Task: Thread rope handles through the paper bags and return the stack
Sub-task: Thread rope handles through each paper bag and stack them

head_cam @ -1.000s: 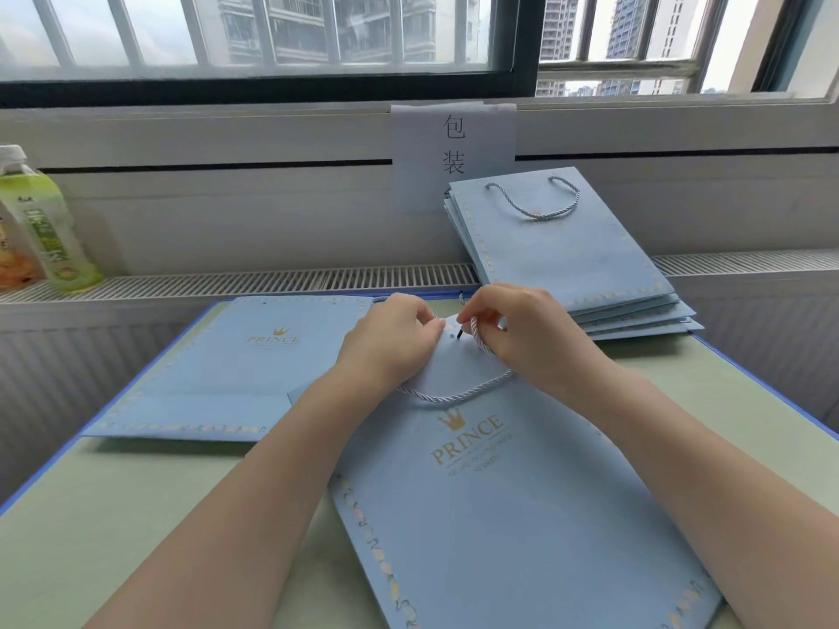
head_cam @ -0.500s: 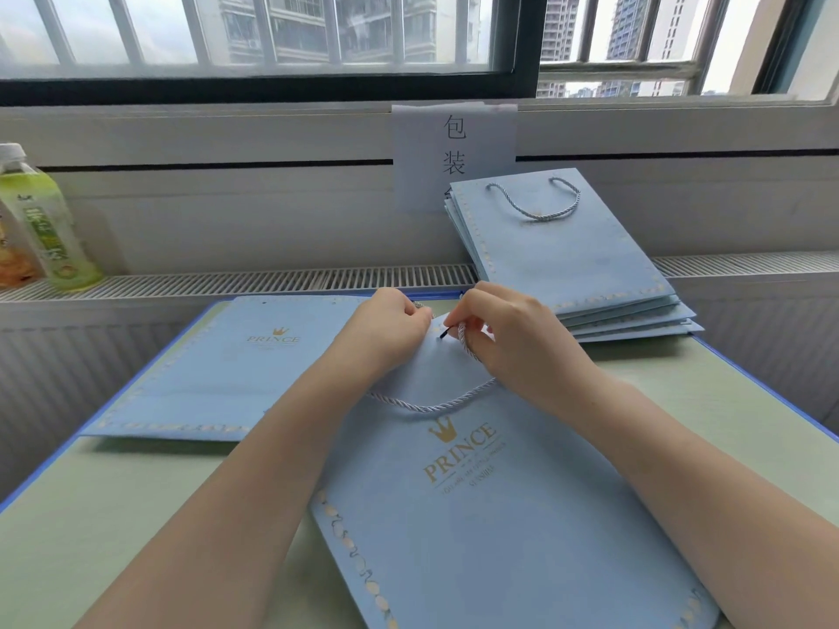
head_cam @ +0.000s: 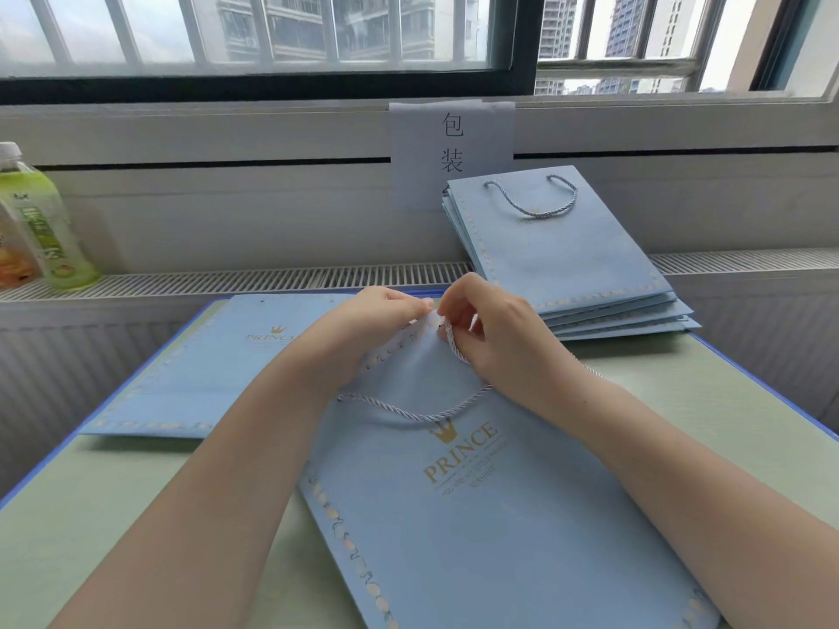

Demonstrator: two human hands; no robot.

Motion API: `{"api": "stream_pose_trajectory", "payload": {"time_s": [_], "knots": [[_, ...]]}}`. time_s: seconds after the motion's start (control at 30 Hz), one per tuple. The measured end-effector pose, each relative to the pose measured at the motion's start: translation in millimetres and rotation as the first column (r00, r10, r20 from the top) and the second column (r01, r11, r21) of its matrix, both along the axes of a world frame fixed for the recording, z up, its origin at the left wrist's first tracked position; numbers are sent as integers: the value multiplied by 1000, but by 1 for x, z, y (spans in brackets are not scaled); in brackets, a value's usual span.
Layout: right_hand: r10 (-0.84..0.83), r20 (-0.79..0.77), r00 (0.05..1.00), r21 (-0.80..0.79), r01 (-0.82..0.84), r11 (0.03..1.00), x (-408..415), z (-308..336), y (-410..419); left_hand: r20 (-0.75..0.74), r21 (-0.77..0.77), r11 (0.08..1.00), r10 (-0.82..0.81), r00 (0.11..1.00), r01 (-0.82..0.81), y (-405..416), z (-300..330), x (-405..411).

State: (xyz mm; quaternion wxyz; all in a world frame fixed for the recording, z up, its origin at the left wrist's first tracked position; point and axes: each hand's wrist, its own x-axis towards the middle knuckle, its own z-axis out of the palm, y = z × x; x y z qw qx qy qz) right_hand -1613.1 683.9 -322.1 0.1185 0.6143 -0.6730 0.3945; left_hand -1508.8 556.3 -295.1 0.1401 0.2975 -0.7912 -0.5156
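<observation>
Left hand [head_cam: 386, 320] pinches the paper bag [head_cam: 476, 515] rim; right hand [head_cam: 495, 338] fingers clamp the limp rope [head_cam: 422, 415]. Thin paper creases easily, so grip near the holes.

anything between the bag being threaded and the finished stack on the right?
Nothing visible. The bag lies flat on the table, top edge pinched by the left hand, the right hand gripping the rope. Bare tabletop separates it from the finished stack leaning against the radiator ledge.
</observation>
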Motion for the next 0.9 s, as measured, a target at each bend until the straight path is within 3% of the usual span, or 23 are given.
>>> {"api": "stream_pose_trajectory", "payload": {"time_s": [0.47,0.73,0.9], "knots": [[57,11,998,93,-57,994,-3,3,3,128,197,979,31,991,-56,5,3,2],[60,-53,997,85,-55,995,-3,1,2,-21,366,930,-35,999,40,-3,-1,9],[60,-105,993,144,-44,989,-4,2,2,-19,344,938,-31,999,35,-4,-3,9]]}}
